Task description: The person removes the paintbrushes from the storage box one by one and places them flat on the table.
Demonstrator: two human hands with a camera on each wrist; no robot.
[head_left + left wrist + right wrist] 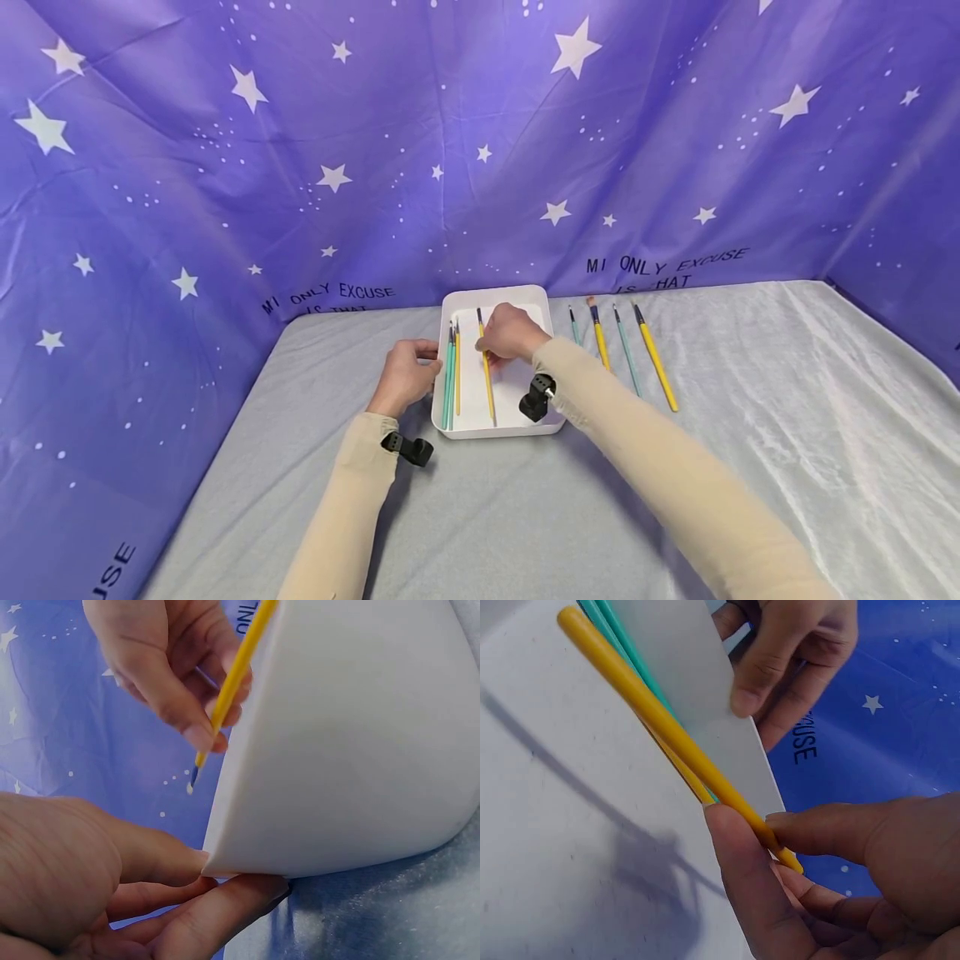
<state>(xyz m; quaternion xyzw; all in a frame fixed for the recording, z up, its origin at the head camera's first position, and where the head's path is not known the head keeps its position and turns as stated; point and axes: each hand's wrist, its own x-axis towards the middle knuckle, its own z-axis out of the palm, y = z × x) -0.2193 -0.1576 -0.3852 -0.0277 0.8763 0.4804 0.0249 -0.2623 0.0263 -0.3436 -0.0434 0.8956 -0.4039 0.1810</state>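
Note:
A yellow paintbrush [488, 387] is pinched between the thumb and fingers of my right hand [512, 333], over the white tray [517, 432]. Its dark bristle end points away from me, and its shadow falls on the tray floor in the right wrist view. My left hand [407, 375] grips the tray's left wall, with the thumb at the rim [212, 855] and the fingers outside. Along that wall inside the tray lie two teal paintbrushes [448, 383] and a thinner yellow paintbrush [457, 375], side by side.
Right of the tray, several brushes lie on the grey cloth [750, 433]: a wide yellow one [599, 333], a thick yellow one [657, 358], a teal one [627, 350] and another teal one [574, 327] partly behind my sleeve. A purple starred curtain [480, 125] hangs behind.

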